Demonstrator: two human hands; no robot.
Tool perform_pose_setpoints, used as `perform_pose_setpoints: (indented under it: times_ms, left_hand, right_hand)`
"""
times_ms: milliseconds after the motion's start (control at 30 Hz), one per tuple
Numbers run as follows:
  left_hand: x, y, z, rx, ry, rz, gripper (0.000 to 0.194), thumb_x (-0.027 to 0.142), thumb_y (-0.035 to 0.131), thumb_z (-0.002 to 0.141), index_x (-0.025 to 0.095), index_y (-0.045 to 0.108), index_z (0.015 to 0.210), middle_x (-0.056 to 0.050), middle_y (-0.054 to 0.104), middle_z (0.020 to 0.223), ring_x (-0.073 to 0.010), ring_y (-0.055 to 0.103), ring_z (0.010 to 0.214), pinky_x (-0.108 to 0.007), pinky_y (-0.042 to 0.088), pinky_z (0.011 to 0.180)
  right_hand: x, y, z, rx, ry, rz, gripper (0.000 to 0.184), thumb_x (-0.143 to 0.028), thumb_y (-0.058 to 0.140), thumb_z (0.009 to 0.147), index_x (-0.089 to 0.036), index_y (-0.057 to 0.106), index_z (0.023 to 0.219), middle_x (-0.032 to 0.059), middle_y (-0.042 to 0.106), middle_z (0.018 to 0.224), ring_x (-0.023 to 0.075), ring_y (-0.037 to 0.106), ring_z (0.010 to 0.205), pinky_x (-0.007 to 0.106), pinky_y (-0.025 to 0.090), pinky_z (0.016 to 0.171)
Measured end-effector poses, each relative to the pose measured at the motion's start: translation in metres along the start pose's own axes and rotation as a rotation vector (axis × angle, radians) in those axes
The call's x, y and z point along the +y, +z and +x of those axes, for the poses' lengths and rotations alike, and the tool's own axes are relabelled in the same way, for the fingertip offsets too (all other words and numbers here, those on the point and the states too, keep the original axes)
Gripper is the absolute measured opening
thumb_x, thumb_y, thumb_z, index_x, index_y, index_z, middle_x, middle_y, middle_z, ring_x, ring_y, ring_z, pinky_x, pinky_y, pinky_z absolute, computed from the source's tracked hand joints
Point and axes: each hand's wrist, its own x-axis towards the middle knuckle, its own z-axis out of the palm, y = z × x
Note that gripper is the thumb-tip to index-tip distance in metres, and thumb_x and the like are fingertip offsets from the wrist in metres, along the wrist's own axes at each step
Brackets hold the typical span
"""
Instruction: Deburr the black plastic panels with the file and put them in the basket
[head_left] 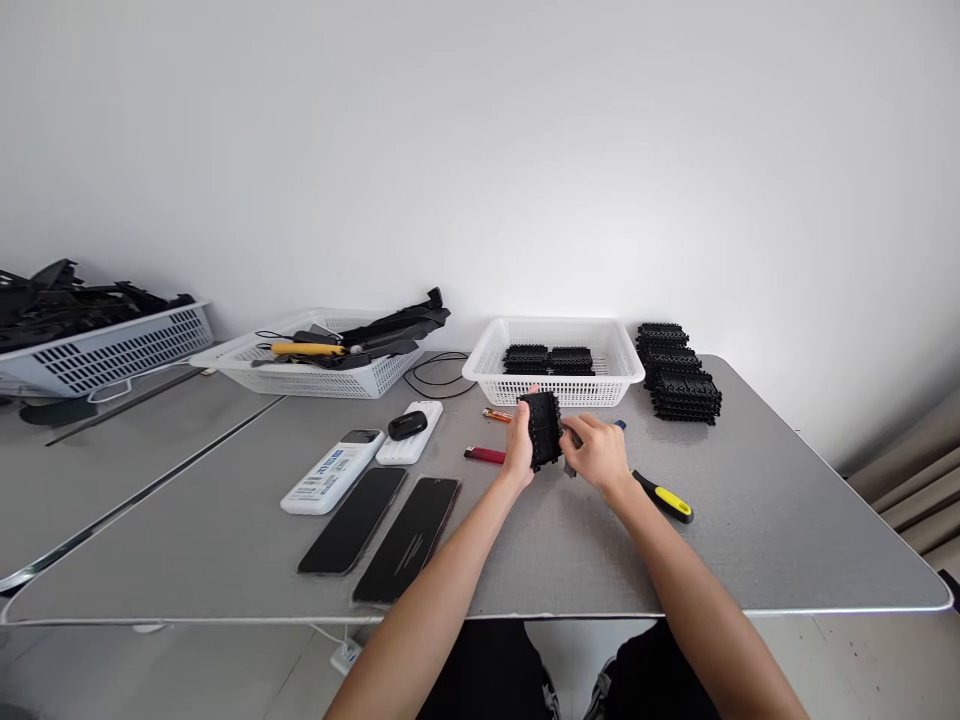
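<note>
My left hand (519, 445) is closed around a black plastic part (543, 430) with toothed edges, held up on its side over the table. My right hand (596, 450) is at the part's right edge, fingers pinched on a small grey piece (571, 468) that is mostly hidden. Just right of that hand lies a yellow-and-black handle (671, 502), its far end hidden by the wrist. A red handle-like item (484, 455) and an orange item (497, 415) lie left of the held part. A blue tip (620, 424) shows beyond my right hand.
A white basket (555, 390) holds more black parts; stacks of them (682, 395) stand at its right. Leftward are two phones (352, 520), white power banks (330, 475), a black case (407, 425), a cable (435, 375) and baskets (382, 375) of black pieces.
</note>
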Motion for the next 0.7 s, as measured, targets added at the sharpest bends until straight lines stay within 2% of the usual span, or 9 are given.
perform_pose_setpoints:
  times_ms: [100,200,267,367,500,700]
  left_hand:
    - [-0.005,0.005,-0.005,-0.069,0.017,0.022,0.060,0.062,0.053,0.085,0.029,0.055,0.135,-0.004,0.057,0.140,-0.0252,0.045,0.137,-0.038,0.036,0.112]
    - [-0.007,0.010,-0.011,-0.152,0.022,0.054,0.058,0.059,0.054,0.086,0.026,0.057,0.134,-0.004,0.052,0.146,-0.0259,0.041,0.139,-0.037,0.032,0.115]
    - [-0.008,0.012,-0.013,-0.159,0.040,0.072,0.056,0.058,0.054,0.087,0.025,0.059,0.132,-0.004,0.050,0.147,-0.0257,0.038,0.141,-0.036,0.029,0.116]
    - [-0.008,0.012,-0.013,-0.123,0.067,0.069,0.054,0.057,0.055,0.087,0.025,0.061,0.130,-0.004,0.052,0.146,-0.0252,0.039,0.141,-0.034,0.028,0.116]
    - [-0.008,0.009,-0.008,-0.036,0.044,0.018,0.053,0.058,0.055,0.086,0.027,0.061,0.130,-0.003,0.059,0.139,-0.0240,0.046,0.136,-0.034,0.035,0.112]
    - [0.007,0.002,0.001,0.114,-0.002,-0.139,0.061,0.062,0.052,0.086,0.031,0.052,0.139,-0.005,0.066,0.126,-0.0218,0.063,0.112,-0.032,0.051,0.092]
  right_hand:
    - [0.004,0.003,0.001,0.099,0.087,0.049,0.034,-0.023,0.043,0.095,-0.022,0.068,0.117,0.0042,0.071,0.096,0.0158,0.065,0.074,0.026,0.036,0.059]
    - [0.003,0.006,0.002,0.056,0.130,0.016,0.035,-0.024,0.043,0.096,-0.023,0.066,0.123,0.0054,0.070,0.097,0.0165,0.065,0.074,0.026,0.038,0.060]
    - [0.000,0.006,0.002,-0.015,0.133,-0.026,0.037,-0.024,0.042,0.097,-0.022,0.063,0.127,0.0065,0.068,0.097,0.0171,0.065,0.074,0.026,0.039,0.060]
    - [-0.005,0.003,0.003,-0.121,0.097,-0.074,0.040,-0.025,0.038,0.099,-0.019,0.057,0.133,0.0091,0.067,0.101,0.0180,0.065,0.074,0.027,0.041,0.061]
    - [-0.012,0.001,0.003,-0.226,0.064,-0.094,0.040,-0.024,0.036,0.099,-0.019,0.058,0.132,0.0099,0.068,0.102,0.0200,0.066,0.076,0.029,0.042,0.064]
    - [-0.019,0.006,-0.002,-0.299,0.003,0.009,0.033,-0.022,0.041,0.096,-0.022,0.066,0.119,0.0073,0.070,0.103,0.0200,0.067,0.088,0.027,0.042,0.070]
